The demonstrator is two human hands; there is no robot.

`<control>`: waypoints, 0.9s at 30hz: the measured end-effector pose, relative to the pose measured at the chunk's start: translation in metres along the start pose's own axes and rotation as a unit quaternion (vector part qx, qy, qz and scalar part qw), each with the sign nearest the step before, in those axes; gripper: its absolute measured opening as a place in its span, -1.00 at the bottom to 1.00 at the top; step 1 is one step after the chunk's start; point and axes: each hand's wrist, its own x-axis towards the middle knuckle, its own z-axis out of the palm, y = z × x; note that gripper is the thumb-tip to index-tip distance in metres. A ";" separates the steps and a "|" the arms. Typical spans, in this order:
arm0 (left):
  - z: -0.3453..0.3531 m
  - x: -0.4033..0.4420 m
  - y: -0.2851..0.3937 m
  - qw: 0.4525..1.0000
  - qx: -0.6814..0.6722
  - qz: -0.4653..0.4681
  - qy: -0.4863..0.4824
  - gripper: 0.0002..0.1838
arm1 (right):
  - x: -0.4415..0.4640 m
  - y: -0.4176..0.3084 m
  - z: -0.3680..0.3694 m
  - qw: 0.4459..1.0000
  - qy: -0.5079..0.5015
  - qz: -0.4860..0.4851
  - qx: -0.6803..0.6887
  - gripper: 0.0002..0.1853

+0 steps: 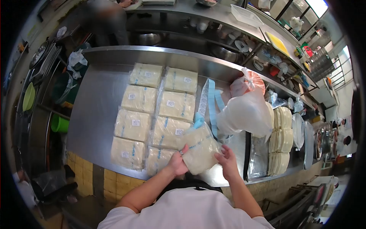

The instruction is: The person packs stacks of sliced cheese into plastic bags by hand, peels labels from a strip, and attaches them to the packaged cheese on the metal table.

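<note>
My left hand is closed on the left side of a flat square packet, pale cream sheets in clear plastic with a blue printed stripe. The packet is tilted above the table's front edge. At its right edge is my right hand, fingers apart and bent, the thumb close to the plastic; whether it touches, I cannot tell. Similar packets lie in two columns to the left, several bearing small white labels, such as the front left packet. Just beyond the held packet, a blue-edged strip of printed labels lies folded.
On the steel table, a full white plastic bag stands right of the strip, before a bag with orange contents. Stacked cream foam trays sit farther right. A raised steel ledge runs behind. Another person stands beyond it.
</note>
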 end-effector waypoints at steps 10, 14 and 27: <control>0.001 0.012 0.176 0.991 0.095 0.091 0.028 -0.47 | 0.089 -0.043 0.092 0.980 -0.149 0.023 0.130 -0.54; 0.018 0.063 0.226 0.929 0.301 0.145 0.162 -0.65 | 0.174 -0.070 0.129 0.988 -0.130 -0.066 0.050 -0.68; 0.011 0.188 0.344 0.550 0.711 0.275 0.342 -0.53 | 0.375 -0.081 0.178 0.965 0.085 -0.150 -0.198 -0.65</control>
